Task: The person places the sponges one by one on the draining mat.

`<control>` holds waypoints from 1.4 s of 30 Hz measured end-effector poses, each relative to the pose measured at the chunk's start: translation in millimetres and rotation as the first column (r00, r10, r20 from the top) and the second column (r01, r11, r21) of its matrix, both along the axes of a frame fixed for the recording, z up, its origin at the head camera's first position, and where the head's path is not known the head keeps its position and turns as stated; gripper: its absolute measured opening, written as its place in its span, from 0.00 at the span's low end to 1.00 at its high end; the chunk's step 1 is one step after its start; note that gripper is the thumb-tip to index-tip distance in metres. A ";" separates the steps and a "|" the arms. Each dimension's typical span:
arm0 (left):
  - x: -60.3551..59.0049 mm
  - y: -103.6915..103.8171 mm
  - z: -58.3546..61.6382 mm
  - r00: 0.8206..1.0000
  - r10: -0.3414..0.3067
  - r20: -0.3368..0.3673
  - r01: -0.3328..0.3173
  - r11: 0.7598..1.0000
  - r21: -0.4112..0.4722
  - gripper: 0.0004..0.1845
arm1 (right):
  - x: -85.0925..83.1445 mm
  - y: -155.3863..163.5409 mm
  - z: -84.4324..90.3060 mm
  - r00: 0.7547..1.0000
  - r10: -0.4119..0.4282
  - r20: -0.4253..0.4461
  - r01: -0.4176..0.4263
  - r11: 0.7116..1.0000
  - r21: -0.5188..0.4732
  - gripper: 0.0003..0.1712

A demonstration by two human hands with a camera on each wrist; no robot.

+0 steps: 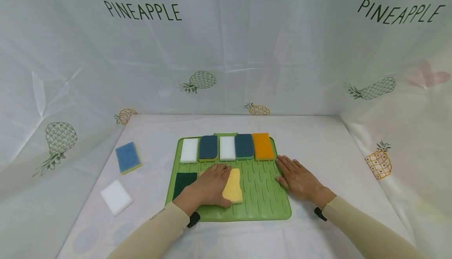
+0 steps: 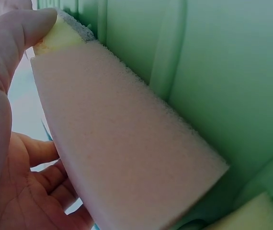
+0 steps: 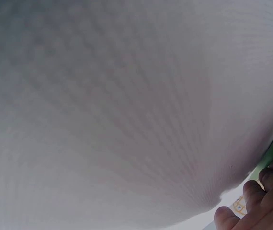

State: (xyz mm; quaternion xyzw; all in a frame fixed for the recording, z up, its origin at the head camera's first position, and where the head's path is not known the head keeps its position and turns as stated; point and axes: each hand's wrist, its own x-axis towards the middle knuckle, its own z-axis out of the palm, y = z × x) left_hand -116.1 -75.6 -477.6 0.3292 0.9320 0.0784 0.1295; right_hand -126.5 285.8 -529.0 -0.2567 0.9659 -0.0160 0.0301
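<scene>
Where the white cloth (image 1: 328, 141) covers the table and rises as walls printed with pineapples, a green mat (image 1: 263, 196) lies in the middle. Along its far edge sit five sponges in a row: white (image 1: 189, 150), dark blue (image 1: 208, 147), white (image 1: 227, 148), dark blue (image 1: 244, 146) and orange (image 1: 263, 146). A dark green sponge (image 1: 184, 181) lies at the mat's near left. Off the mat to the left, a blue sponge (image 1: 128, 157) and a white pad (image 1: 116, 197) rest on the cloth, well apart from the hands.

The left hand (image 1: 208, 188) lies on the mat, its fingers curled round a pale sponge (image 2: 127, 153), thumb on one end in the left wrist view. A yellow sponge (image 1: 233, 186) lies on the mat, touching that hand's right side. The right hand (image 1: 298, 178) rests flat, fingers straight, over the mat's right edge, holding nothing.
</scene>
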 end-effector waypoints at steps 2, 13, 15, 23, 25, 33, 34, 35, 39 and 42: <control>0.0 -0.2 -0.1 1.000 0.004 0.014 -0.004 1.000 -0.009 0.60 | 0.2 0.1 0.1 1.000 0.000 0.000 0.000 1.000 -0.001 0.43; 0.5 -1.1 4.6 0.999 0.013 0.040 -0.013 1.000 -0.004 0.58 | 0.4 0.3 0.9 1.000 -0.005 0.008 0.005 1.000 -0.006 0.43; 0.7 -1.5 5.2 0.999 0.014 0.042 -0.014 1.000 -0.005 0.58 | 0.2 0.0 0.9 1.000 -0.004 0.006 0.004 1.000 -0.006 0.43; 0.0 -1.2 4.7 0.999 0.019 0.039 -0.018 1.000 -0.025 0.60 | 0.2 -0.5 0.9 1.000 -0.007 0.009 0.008 1.000 -0.010 0.43; -0.4 -1.4 4.0 0.999 0.025 0.046 -0.024 0.999 -0.020 0.61 | 0.5 -0.4 0.8 1.000 -0.008 0.007 0.008 1.000 -0.010 0.43; -4.6 -10.3 17.4 0.999 0.033 -0.018 -0.034 0.999 -0.037 0.55 | 1.3 0.7 -0.6 1.000 -0.007 0.001 0.007 1.000 -0.011 0.43; -5.2 -13.5 22.8 0.999 0.035 -0.038 -0.036 0.999 -0.029 0.52 | 1.4 0.8 -0.8 1.000 -0.008 0.002 0.008 1.000 -0.012 0.43; -6.1 -17.7 27.7 0.997 0.035 -0.068 -0.036 0.999 -0.015 0.48 | 1.5 0.8 -0.9 1.000 -0.009 0.003 0.010 1.000 -0.014 0.43; -13.8 -45.1 43.7 0.974 0.055 -0.221 -0.045 0.998 0.050 0.36 | 2.0 -0.5 0.5 1.000 -0.012 0.011 0.012 0.999 -0.032 0.43; -21.4 -76.0 49.2 0.935 0.094 -0.341 -0.074 0.995 0.071 0.29 | 2.0 -1.4 2.0 1.000 -0.007 0.005 0.007 0.999 -0.039 0.43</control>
